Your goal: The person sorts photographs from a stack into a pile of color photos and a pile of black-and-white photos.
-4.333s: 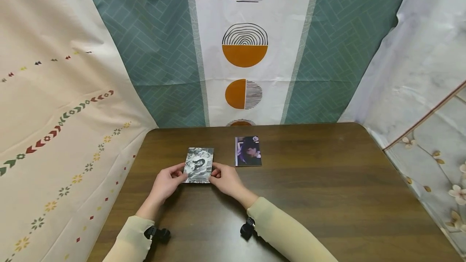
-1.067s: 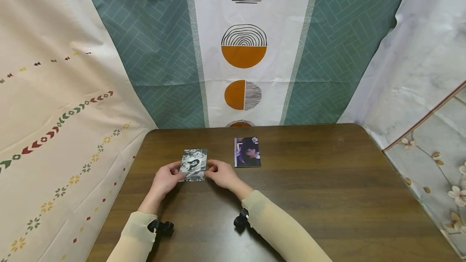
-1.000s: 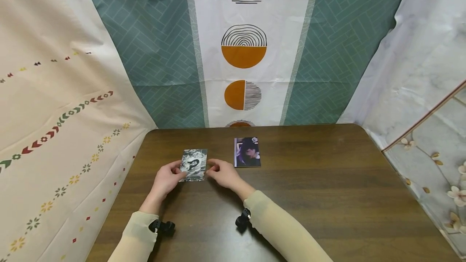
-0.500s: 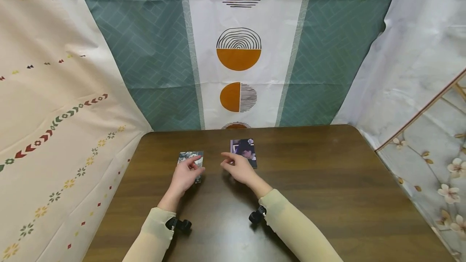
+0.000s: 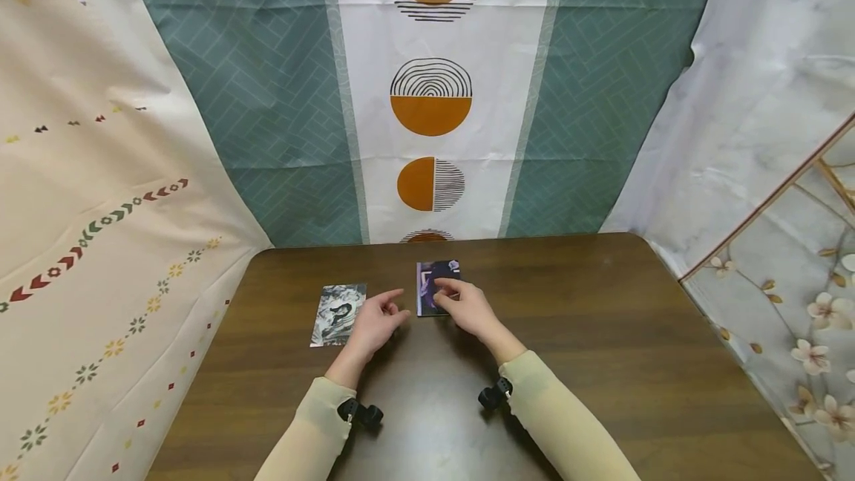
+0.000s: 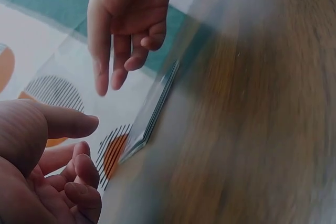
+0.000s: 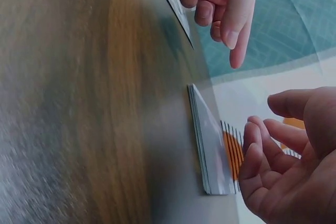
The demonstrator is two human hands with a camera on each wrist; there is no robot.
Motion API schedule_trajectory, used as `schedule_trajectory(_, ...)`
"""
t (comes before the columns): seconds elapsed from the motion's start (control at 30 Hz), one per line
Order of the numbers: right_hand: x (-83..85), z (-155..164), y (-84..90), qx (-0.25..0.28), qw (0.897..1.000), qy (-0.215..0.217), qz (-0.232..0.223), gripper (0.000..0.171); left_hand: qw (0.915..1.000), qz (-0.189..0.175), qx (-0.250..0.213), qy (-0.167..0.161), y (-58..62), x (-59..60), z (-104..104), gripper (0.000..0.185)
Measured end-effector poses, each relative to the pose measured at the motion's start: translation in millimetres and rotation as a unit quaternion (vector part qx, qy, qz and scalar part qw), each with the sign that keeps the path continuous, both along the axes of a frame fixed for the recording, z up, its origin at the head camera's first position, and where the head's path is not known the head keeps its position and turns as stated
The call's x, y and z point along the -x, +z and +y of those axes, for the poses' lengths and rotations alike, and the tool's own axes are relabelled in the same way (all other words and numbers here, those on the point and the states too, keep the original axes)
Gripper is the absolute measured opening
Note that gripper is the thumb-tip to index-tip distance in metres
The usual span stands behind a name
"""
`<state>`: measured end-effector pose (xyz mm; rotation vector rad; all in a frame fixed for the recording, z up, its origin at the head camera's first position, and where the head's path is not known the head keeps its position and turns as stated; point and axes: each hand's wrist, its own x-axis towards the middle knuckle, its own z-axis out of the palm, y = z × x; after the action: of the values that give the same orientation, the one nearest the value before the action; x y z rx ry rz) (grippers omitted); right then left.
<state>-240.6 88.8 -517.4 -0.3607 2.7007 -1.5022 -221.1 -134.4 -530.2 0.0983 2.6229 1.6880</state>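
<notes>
A: What frames the scene?

B: We see a green-and-white cloth [image 5: 280,80] with orange half-discs, rising behind a dark, wood-grained surface [image 5: 634,362].

A: And the items upon it?

B: Toward the far left we find a black-and-white card [image 5: 334,318], lying flat; to its right, well apart, a neat stack of cards [image 5: 425,289], purple-toned picture uppermost.

A: How are the hands posed?

B: We note the right hand [image 5: 470,309] poised just above the stack, the left hand [image 5: 376,324] between stack and single card. Both hands' fingers [image 6: 84,169] are loosely bent, holding nothing.
</notes>
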Motion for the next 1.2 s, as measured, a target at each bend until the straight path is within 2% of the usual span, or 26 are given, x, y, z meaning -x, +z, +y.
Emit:
schedule_trajectory(0.13, 2.2, 7.4, 0.3, 0.004, 1.0, -0.008, -0.002, 0.039, 1.0, 0.0, -0.002, 0.002, -2.8, 1.9, 11.7, 0.047)
schedule_trajectory(0.3, 9.8, 20.4, -5.8, 0.017, 0.998, -0.053, -0.011, 0.034, 0.9997, 0.01, 0.019, 0.013, -7.0, 10.5, 27.2, 0.046)
schedule_trajectory(0.43, 15.3, 29.3, -13.2, 0.006, 0.997, -0.08, -0.015, 0.035, 0.9985, 0.021, 0.038, 0.032, -10.6, 18.0, 34.9, 0.048)
schedule_trajectory(0.67, 19.8, 34.8, -24.5, -0.029, 0.995, -0.09, -0.02, 0.04, 0.9971, -0.004, 0.045, 0.062, -16.1, 24.4, 40.2, 0.046)
schedule_trajectory(0.87, 21.7, 34.5, -26.5, -0.05, 0.994, -0.095, -0.009, 0.041, 0.9943, -0.015, 0.067, 0.082, -17.7, 28.3, 41.4, 0.045)
schedule_trajectory(1.0, 21.2, 32.8, -26.2, -0.063, 0.993, -0.098, -0.007, 0.042, 0.9921, -0.027, 0.089, 0.084, -17.9, 30.0, 41.7, 0.046)
schedule_trajectory(1.2, 20.8, 30.4, -27.5, -0.084, 0.991, -0.105, -0.014, 0.041, 0.9908, -0.036, 0.11, 0.07, -15.7, 30.8, 41.8, 0.048)
